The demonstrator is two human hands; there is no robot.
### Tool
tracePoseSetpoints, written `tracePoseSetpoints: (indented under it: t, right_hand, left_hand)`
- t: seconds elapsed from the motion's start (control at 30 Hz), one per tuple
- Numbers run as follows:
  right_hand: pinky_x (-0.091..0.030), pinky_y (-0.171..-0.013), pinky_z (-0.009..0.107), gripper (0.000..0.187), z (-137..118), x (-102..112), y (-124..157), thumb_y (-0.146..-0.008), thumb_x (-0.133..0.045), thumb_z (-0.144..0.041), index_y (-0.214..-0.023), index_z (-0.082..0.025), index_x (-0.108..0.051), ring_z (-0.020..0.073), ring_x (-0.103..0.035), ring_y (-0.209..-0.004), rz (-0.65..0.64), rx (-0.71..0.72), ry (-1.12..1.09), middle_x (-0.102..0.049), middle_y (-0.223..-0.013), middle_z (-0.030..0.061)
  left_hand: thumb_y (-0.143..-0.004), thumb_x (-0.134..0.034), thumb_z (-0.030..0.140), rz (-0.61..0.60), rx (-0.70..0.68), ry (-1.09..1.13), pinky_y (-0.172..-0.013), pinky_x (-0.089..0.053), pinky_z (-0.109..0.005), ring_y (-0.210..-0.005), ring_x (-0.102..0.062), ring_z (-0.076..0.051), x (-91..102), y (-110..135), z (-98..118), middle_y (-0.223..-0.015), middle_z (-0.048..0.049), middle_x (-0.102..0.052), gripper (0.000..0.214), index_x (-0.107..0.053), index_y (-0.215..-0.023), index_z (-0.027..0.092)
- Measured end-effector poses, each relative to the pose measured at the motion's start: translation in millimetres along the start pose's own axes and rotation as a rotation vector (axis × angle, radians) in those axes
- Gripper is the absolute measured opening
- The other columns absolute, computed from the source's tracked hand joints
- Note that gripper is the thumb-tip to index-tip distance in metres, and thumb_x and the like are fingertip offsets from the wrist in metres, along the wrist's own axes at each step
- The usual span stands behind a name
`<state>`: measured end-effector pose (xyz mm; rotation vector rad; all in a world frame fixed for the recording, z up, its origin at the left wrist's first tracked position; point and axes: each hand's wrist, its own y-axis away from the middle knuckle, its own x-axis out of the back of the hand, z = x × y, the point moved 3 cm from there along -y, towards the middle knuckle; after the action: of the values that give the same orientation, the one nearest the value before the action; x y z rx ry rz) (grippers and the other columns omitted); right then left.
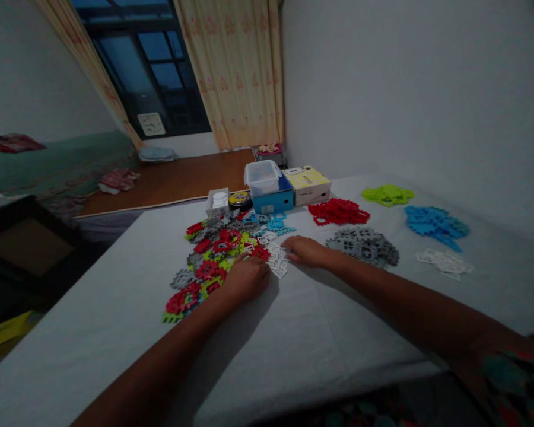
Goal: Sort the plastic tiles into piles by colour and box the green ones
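My left hand [250, 277] rests at the right edge of a mixed pile of plastic building pieces [210, 270] in red, lime, grey and blue. Its fingers curl down over the pieces, and what they hold, if anything, is hidden. Facing it, my right hand [308, 252] has its fingers drawn together, with the tips at a loose group of white lattice pieces [276, 261]. Whether a piece sits in those fingertips is too small to make out. The white pieces lie between both hands.
Sorted heaps lie to the right: red pieces [340, 212], grey pieces [367, 246], lime pieces [388, 194], blue pieces [434, 224] and white pieces [445, 263]. A clear plastic tub [262, 176] on a blue box [273, 201], a yellow box [309, 185] and a round black tin [240, 200] stand behind.
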<state>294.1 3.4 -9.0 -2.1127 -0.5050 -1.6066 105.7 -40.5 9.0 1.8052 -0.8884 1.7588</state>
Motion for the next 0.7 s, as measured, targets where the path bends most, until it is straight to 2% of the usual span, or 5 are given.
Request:
tracePoseSetpoints:
  t: [0.17,0.3,0.43,0.57,0.7]
  right_hand:
    - [-0.043,-0.087,0.035,0.032,-1,-20,-8,-0.076,-0.071,-0.025,-0.106,-0.016,-0.066,0.0249,-0.059,-0.099,0.041,-0.05,-0.054,-0.067,-0.105,0.0122]
    - [-0.045,-0.073,0.027,0.041,8,-25,0,-0.072,-0.073,-0.025,-0.111,-0.018,-0.063,0.0172,-0.06,-0.083,0.152,-0.173,-0.308,-0.066,-0.095,0.0056]
    - [-0.043,-0.064,0.024,0.025,15,-26,5,-0.073,-0.07,-0.031,-0.094,-0.018,-0.068,0.0142,-0.058,-0.069,0.198,-0.193,-0.421,-0.066,-0.078,-0.0002]
    - [-0.047,-0.077,0.029,0.019,10,-6,12,-0.085,-0.057,-0.03,-0.091,-0.019,-0.072,0.0177,-0.064,-0.083,0.217,-0.098,-0.38,-0.073,-0.091,0.0037]
    - [-0.046,-0.088,0.033,0.024,7,35,41,-0.091,-0.051,-0.029,-0.101,-0.021,-0.072,0.0207,-0.063,-0.097,0.244,-0.01,-0.179,-0.071,-0.104,0.0078]
  left_hand:
    - [-0.089,-0.046,0.02,0.12,0.063,0.107,-0.091,-0.041,-0.037,-0.091,-0.063,-0.019,-0.5,8,-21,-0.097,-0.0057,-0.071,0.022,-0.066,-0.097,0.021]
    - [-0.092,-0.044,0.021,0.213,0.082,0.106,-0.096,-0.039,-0.039,-0.099,-0.06,-0.02,-5.1,17,-31,-0.103,-0.0071,-0.07,0.024,-0.066,-0.1,0.02]
    - [-0.091,-0.046,0.021,0.229,0.06,0.1,-0.103,-0.034,-0.042,-0.101,-0.06,-0.02,-11.4,17,-31,-0.107,-0.0061,-0.069,0.023,-0.066,-0.101,0.021]
    - [-0.09,-0.045,0.021,0.232,0.051,0.096,-0.103,-0.035,-0.042,-0.103,-0.061,-0.02,-15.5,16,-32,-0.107,-0.0054,-0.07,0.024,-0.068,-0.1,0.022]
    - [-0.091,-0.044,0.025,0.269,0.019,0.066,-0.099,-0.04,-0.041,-0.102,-0.063,-0.021,-16.8,16,-38,-0.108,-0.0056,-0.071,0.027,-0.069,-0.1,0.022]
